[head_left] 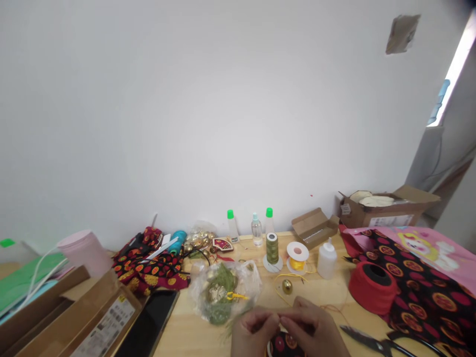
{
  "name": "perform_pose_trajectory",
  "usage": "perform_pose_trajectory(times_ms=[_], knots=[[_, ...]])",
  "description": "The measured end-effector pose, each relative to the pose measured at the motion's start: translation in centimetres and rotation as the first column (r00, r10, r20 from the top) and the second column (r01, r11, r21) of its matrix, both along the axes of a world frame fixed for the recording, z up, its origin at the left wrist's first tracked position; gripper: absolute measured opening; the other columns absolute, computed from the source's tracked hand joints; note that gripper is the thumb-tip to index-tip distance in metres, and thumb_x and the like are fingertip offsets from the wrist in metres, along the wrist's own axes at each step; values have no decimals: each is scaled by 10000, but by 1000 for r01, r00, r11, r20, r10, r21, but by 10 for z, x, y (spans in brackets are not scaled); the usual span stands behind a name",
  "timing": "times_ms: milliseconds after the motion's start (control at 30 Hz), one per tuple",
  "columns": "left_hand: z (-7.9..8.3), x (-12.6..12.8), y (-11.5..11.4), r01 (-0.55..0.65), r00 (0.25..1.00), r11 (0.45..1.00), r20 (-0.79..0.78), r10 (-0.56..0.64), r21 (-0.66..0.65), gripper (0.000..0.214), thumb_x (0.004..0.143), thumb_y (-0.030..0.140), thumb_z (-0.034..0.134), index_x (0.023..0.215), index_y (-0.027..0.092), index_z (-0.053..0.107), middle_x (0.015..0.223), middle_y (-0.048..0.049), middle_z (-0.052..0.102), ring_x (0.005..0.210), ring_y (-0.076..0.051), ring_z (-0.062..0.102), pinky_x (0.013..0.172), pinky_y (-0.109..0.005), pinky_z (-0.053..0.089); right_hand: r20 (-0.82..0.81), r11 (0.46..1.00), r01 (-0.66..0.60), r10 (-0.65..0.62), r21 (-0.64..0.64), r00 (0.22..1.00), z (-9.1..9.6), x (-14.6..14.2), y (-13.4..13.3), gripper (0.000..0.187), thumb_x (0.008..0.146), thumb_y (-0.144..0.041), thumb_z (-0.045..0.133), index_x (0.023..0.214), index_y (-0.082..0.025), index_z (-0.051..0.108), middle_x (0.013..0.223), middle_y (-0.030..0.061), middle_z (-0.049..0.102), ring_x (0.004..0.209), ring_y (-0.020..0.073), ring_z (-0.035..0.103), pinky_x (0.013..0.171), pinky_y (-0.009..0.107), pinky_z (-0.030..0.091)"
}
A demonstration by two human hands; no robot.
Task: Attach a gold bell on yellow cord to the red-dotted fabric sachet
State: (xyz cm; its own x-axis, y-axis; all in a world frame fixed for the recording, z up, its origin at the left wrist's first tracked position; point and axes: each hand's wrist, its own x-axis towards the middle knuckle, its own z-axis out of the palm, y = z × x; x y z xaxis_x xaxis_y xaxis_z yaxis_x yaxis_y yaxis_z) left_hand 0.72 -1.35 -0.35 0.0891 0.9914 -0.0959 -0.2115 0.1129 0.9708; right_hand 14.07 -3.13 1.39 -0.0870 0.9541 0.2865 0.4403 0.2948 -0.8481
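My left hand (253,329) and my right hand (311,328) meet at the front edge, thumbs and fingertips pinched together. Whatever sits between the fingertips is too small or hidden to make out. Just below them shows a black and red patterned fabric piece (285,345), partly covered by the hands. Blurred green threads (233,325) stick out beside my left hand. A gold bell (287,286) on yellow cord lies beyond the fingers. To the left, a clear plastic bag (250,275) holds green tassels and small metallic pieces.
Black scissors (366,340) and a red thread cone (373,287) are at right, by patterned fabric (427,302). Behind stand a green thread spool (272,249), yellow cord spool (297,255) and white squeeze bottle (327,260). A phone (148,322) and cardboard box (89,325) lie left.
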Motion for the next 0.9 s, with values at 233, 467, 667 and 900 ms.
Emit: perform_pose_trajectory(times_ms=[233, 467, 667, 900], knots=[[15, 0, 24, 99, 995, 989, -8, -98, 110, 167, 590, 277, 684, 580, 111, 670, 569, -23, 596, 601, -134, 522, 588, -207, 398, -98, 999, 50, -48, 18, 994, -1, 2, 29, 207, 699, -316, 566, 624, -171, 693, 505, -17, 463, 503, 109, 449, 468, 193, 344], [-4, -5, 51, 12, 986, 998, 166, -3, -55, 203, 495, 240, 754, 616, 121, 644, 533, 6, 609, 520, -97, 533, 575, -214, 429, -77, 993, 77, -70, 94, 995, -15, 1, 47, 244, 707, -340, 556, 595, -163, 682, 465, -17, 459, 458, 96, 413, 430, 181, 322], [-10, -3, 53, 72, 902, 984, 432, 6, -164, 319, 447, 294, 777, 494, 113, 519, 402, 58, 505, 351, -17, 403, 430, -155, 385, -15, 976, 109, -109, 189, 994, -22, 3, 45, 216, 732, -296, 525, 622, -161, 653, 499, -10, 463, 476, 106, 445, 440, 183, 345], [-14, 3, 48, 225, 867, 952, 489, -98, -209, 244, 476, 250, 774, 544, 96, 597, 456, 28, 559, 389, -17, 457, 470, -156, 415, 43, 971, 94, -106, 220, 993, -21, 5, 38, 172, 745, -240, 485, 659, -162, 613, 557, 2, 484, 484, 107, 457, 430, 183, 339]])
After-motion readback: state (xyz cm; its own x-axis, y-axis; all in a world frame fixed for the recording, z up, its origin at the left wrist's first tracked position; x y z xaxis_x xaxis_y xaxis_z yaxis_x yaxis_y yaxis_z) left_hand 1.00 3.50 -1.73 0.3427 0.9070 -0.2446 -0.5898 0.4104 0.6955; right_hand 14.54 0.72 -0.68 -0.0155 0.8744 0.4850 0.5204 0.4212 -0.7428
